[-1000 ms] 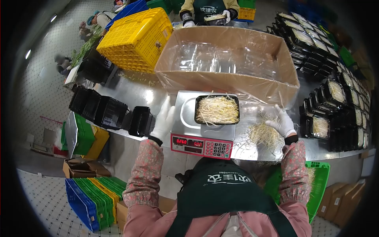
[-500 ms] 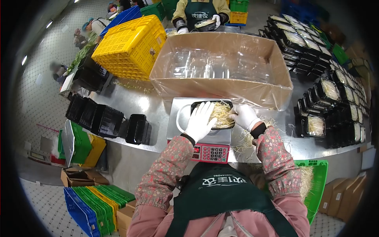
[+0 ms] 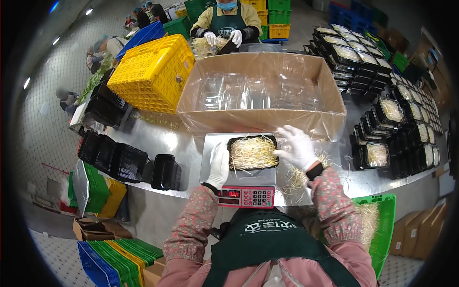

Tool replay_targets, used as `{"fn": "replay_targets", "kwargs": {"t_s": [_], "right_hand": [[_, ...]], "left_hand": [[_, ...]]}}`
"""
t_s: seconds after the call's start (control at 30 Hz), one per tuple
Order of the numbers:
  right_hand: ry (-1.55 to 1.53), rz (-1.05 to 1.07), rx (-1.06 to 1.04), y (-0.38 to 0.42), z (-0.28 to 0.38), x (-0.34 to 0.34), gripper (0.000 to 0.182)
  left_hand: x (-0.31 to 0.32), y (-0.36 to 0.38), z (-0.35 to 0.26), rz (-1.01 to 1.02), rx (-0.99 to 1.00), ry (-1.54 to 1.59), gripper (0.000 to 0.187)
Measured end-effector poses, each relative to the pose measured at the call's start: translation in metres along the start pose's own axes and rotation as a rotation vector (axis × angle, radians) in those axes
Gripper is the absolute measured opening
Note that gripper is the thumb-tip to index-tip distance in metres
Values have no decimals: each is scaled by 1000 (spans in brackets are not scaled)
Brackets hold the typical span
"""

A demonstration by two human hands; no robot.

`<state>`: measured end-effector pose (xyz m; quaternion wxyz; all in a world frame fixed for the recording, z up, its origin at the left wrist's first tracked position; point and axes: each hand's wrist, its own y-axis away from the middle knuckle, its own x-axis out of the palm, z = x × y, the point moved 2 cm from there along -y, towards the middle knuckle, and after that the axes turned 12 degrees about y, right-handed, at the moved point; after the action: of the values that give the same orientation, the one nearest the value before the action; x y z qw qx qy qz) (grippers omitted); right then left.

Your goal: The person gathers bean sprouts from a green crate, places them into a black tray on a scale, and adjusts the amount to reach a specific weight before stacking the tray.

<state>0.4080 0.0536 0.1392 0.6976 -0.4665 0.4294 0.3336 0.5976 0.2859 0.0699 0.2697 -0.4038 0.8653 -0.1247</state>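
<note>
A black plastic tray (image 3: 253,168) heaped with bean sprouts (image 3: 253,151) rests on the metal platform of a scale (image 3: 246,196) with a red keypad panel and a lit red display. Along the tray's left side lies my left hand (image 3: 220,166) in a white glove, its fingers stretched out against the rim. My right hand (image 3: 297,149), also gloved, hovers at the tray's right edge with fingers spread and nothing visible in them. Loose sprouts (image 3: 296,181) are scattered on the metal table below my right hand.
Beyond the scale stands a cardboard box (image 3: 260,119) of clear plastic lids. Empty black trays (image 3: 128,160) line the left; filled trays (image 3: 377,155) are stacked right. A green crate (image 3: 386,229) of sprouts sits by my right side. Across the table, a co-worker (image 3: 227,24) handles sprouts.
My left hand has moved off the sprouts to the tray's left side. My right hand has opened, fingers spreading. The co-worker's hands have shifted left, now at a bunch of sprouts.
</note>
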Motion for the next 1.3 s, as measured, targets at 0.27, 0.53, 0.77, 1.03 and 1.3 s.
{"fn": "replay_targets", "kwargs": {"t_s": [0.27, 0.53, 0.77, 1.03, 1.3], "right_hand": [[-142, 220, -143, -31, 38, 56, 20], [-646, 72, 250, 13, -66, 3, 14], [309, 401, 253, 83, -136, 11, 33], [-544, 345, -451, 43, 107, 36, 33], [-241, 370, -633, 75, 71, 88, 47]], "left_hand": [[38, -5, -22, 143, 140, -395, 43], [13, 2, -22, 139, 57, -219, 53], [-77, 38, 22, 217, -217, -21, 99], [-98, 23, 21, -235, -311, 335, 54], [-109, 38, -5, -173, -229, 154, 59]]}}
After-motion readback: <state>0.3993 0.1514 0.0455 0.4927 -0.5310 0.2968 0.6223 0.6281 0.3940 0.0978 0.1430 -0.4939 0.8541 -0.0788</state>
